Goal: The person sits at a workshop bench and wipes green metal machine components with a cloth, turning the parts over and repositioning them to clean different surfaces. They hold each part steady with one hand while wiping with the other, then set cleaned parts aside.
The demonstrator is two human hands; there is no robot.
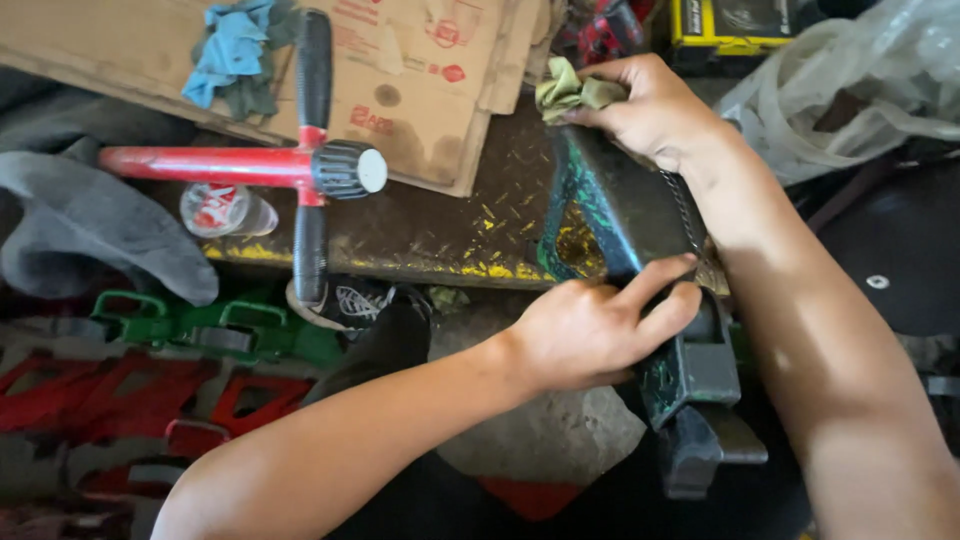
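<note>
the left hand (590, 330) presses flat on the side of a dark metal jack (640, 260), its fingers laid together along the top edge and its thumb below, so it holds the piece steady and does not pinch it. the jack lies slanted from the upper middle down to the lower right, its far end resting on a checker metal plate (440, 225) with yellow marks. at that far end the right hand (650, 110) is closed around a crumpled olive rag (570, 90) and pushes it against the metal. near this rag the surface looks dark and rather plain, but close under the left hand much green paint and dirt remains, so i judge the wiping is only partly done. well to the left of both hands lies a red pump handle (300, 165), and beyond it a blue cloth (232, 50) on cardboard (430, 90).
</note>
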